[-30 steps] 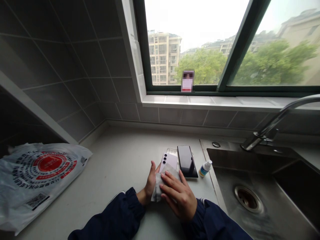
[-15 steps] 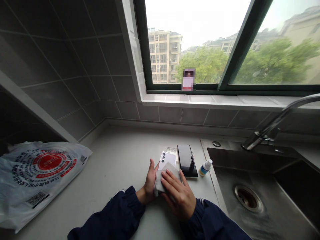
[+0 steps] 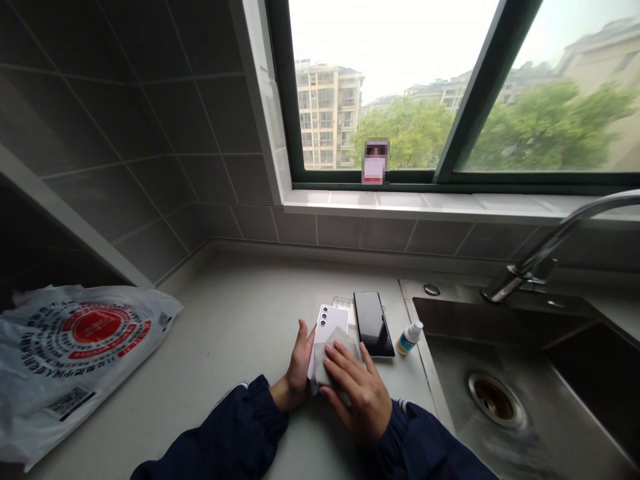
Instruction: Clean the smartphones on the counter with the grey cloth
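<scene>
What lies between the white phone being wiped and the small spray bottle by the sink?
In the head view, a black phone lies face up on the counter between the white phone and the spray bottle.

Right hand with cloth on white phone (left hand steadying).

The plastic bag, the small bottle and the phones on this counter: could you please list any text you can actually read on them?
Nothing can be quoted here.
Plastic bag: red round emblem, rings of dark print and a code label, all too small to read.
Small bottle: label too small to read.
Light phone under the cloth: no lettering visible.
Dark phone: blank screen.
Window sticker: blurred out.
</scene>
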{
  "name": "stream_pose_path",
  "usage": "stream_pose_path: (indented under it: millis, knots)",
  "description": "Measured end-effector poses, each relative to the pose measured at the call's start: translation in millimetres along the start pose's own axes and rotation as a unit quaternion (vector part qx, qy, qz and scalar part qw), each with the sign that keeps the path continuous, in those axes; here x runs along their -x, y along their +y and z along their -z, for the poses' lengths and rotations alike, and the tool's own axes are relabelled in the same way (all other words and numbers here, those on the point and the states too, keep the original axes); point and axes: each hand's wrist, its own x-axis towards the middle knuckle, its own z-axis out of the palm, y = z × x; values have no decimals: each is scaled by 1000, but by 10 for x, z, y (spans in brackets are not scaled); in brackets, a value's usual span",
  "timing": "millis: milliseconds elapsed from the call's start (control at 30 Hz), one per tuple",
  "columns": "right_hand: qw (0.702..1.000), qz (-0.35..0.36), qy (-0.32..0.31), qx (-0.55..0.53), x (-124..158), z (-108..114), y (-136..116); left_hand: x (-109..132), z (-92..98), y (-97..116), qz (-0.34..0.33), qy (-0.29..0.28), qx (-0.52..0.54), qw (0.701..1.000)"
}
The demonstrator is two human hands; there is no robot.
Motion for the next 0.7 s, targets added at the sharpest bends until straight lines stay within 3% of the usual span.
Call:
stream_pose_path:
  millis: [400, 700]
  knots:
    - [1000, 14, -10, 3, 0, 1, -34, 22, -38, -39, -10, 7, -34, 999]
    - [999, 16, -47, -19, -10, 30, 140, -15, 15, 14, -9, 28, -6, 1000]
